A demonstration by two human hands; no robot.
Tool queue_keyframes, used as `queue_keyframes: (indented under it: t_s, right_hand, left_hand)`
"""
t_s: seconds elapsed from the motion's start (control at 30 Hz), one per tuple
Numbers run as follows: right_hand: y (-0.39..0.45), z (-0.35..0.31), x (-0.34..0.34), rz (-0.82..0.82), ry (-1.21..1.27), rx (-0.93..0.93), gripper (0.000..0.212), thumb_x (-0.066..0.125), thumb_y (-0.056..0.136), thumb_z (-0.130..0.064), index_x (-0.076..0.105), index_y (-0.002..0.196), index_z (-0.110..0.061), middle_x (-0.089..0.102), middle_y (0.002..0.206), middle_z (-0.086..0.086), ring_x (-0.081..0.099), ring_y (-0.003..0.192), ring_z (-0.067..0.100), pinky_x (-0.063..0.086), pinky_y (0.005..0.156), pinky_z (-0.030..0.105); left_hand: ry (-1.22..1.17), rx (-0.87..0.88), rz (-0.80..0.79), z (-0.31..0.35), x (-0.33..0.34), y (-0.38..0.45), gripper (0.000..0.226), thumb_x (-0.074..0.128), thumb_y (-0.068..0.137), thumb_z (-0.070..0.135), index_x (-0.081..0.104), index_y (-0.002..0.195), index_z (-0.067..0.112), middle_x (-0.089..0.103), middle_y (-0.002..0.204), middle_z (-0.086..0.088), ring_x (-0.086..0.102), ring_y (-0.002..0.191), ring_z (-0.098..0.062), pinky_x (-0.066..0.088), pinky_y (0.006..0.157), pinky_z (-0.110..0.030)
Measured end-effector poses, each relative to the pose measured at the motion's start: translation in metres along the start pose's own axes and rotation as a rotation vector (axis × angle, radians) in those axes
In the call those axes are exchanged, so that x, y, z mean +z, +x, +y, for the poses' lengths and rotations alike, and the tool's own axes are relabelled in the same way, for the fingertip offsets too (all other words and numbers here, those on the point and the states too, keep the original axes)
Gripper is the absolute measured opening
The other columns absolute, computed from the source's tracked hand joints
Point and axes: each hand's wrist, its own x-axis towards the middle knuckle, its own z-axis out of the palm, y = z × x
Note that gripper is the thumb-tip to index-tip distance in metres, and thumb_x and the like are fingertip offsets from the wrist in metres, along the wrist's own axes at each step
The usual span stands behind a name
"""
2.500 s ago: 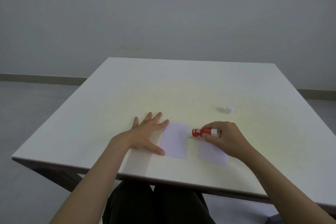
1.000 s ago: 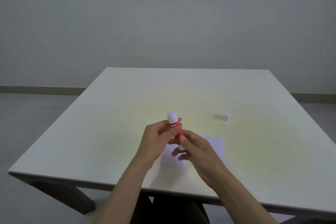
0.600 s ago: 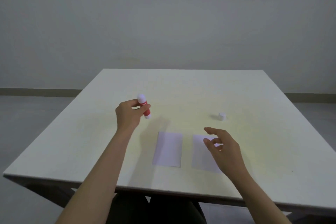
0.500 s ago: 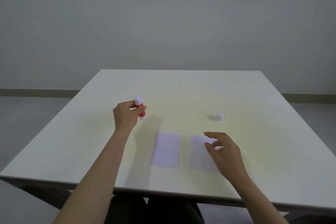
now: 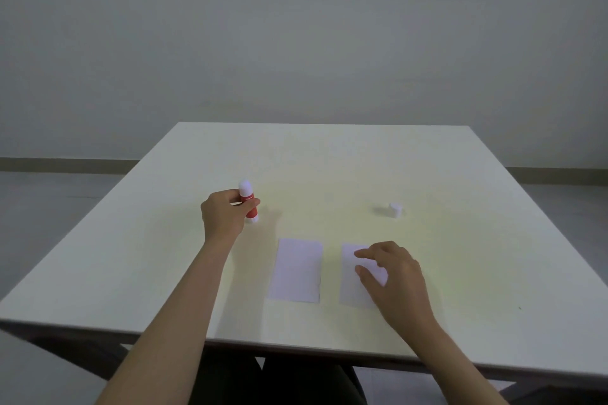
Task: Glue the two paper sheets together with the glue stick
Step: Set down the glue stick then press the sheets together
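Two small white paper sheets lie side by side near the table's front edge: the left sheet (image 5: 296,270) and the right sheet (image 5: 353,276). My left hand (image 5: 223,217) holds a red glue stick (image 5: 249,202) with a white top upright, its base at or just above the table, left of and beyond the sheets. My right hand (image 5: 391,276) hovers over the right sheet with fingers spread and curled, fingertips at the paper; it covers that sheet's right part.
A small white cap (image 5: 394,210) stands on the white table (image 5: 329,158) to the right, beyond the sheets. The table's front edge runs just below my forearms. A grey wall and floor lie behind.
The glue stick passed from both hands to my left hand, which carried it left and lowered it toward the table. My right hand dropped onto the right sheet.
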Motion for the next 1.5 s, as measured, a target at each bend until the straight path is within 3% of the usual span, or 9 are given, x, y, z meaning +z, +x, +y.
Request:
queue_keyframes:
  t_s: [0.37,0.53,0.7,0.77,0.9,1.03,1.13,1.23,1.5]
  right_hand:
    - [-0.012,-0.083,0.050,-0.168,-0.490,-0.481,0.024,0.074,0.049,-0.058,0.071,0.060,-0.037,0.061,0.058,-0.017,0.059,0.064,0.008,0.044,0.072,0.021]
    - [-0.007,-0.092,0.060,-0.212,-0.664,-0.475,0.037,0.077,0.040,-0.061,0.063,0.041,-0.027,0.051,0.045,-0.012,0.054,0.055,0.011,0.040,0.072,0.025]
    - [-0.013,-0.094,0.060,-0.208,-0.715,-0.486,0.028,0.080,0.033,-0.033,0.054,0.036,-0.022,0.044,0.039,-0.010,0.048,0.049,0.012,0.043,0.063,0.021]
    - [-0.016,-0.095,0.060,-0.129,-0.712,-0.549,0.018,0.064,0.033,-0.015,0.048,0.035,-0.020,0.043,0.039,-0.010,0.049,0.050,0.014,0.041,0.066,0.023]
    - [-0.019,-0.097,0.065,-0.057,-0.695,-0.644,0.008,0.049,0.040,-0.014,0.049,0.036,-0.021,0.047,0.042,-0.011,0.054,0.055,0.014,0.043,0.075,0.024]
    - [-0.009,-0.095,0.067,-0.137,-0.629,-0.568,0.018,0.072,0.042,-0.029,0.056,0.045,-0.024,0.053,0.049,-0.010,0.055,0.055,0.014,0.048,0.066,0.020]
    - [0.015,-0.089,0.065,-0.213,-0.472,-0.429,0.025,0.064,0.075,-0.039,0.064,0.089,-0.018,0.064,0.089,0.001,0.059,0.084,0.025,0.042,0.080,0.034]
    - [0.047,-0.082,0.062,-0.368,-0.389,-0.282,0.049,0.056,0.085,-0.040,0.048,0.124,-0.013,0.053,0.120,0.008,0.048,0.111,0.030,0.032,0.091,0.040]
    - [0.081,-0.075,0.064,-0.495,-0.451,-0.244,0.057,0.073,0.072,-0.044,0.055,0.114,-0.009,0.053,0.116,0.009,0.049,0.107,0.028,0.034,0.089,0.035]
  left_hand:
    - [0.098,0.075,0.038,-0.005,0.003,-0.001,0.013,0.069,0.078,0.022,0.067,0.070,0.012,0.068,0.064,0.005,0.058,0.067,-0.017,0.038,0.053,-0.021]
    - [0.126,0.101,0.024,-0.006,0.005,0.000,0.016,0.065,0.080,0.021,0.064,0.066,0.013,0.066,0.057,0.008,0.061,0.067,-0.017,0.039,0.054,-0.019]
    - [0.121,0.105,0.030,-0.010,0.008,0.002,0.018,0.059,0.083,0.021,0.062,0.068,0.012,0.069,0.059,0.004,0.064,0.072,-0.020,0.041,0.058,-0.021]
    - [0.112,0.110,0.028,-0.011,0.008,0.002,0.016,0.058,0.083,0.021,0.062,0.070,0.012,0.071,0.062,0.002,0.065,0.074,-0.020,0.042,0.059,-0.024]
    - [0.076,0.096,0.026,-0.014,0.009,0.002,0.010,0.062,0.083,0.023,0.064,0.085,0.013,0.073,0.079,-0.002,0.067,0.083,-0.019,0.040,0.067,-0.025]
    - [0.064,0.069,0.016,-0.013,0.007,0.004,0.036,0.066,0.082,0.028,0.061,0.115,0.014,0.072,0.102,-0.002,0.067,0.091,-0.017,0.043,0.075,-0.027]
    - [0.053,0.048,0.007,-0.014,0.005,0.005,0.057,0.069,0.081,0.034,0.052,0.131,0.014,0.067,0.115,-0.001,0.061,0.089,-0.013,0.041,0.079,-0.025]
    - [0.020,0.036,-0.018,-0.015,0.002,0.004,0.074,0.071,0.077,0.043,0.041,0.139,0.015,0.062,0.121,0.000,0.060,0.096,-0.015,0.040,0.082,-0.026]
    - [-0.005,0.026,-0.003,-0.021,-0.006,0.005,0.082,0.071,0.075,0.049,0.036,0.143,0.017,0.054,0.126,0.000,0.056,0.097,-0.016,0.041,0.080,-0.028]
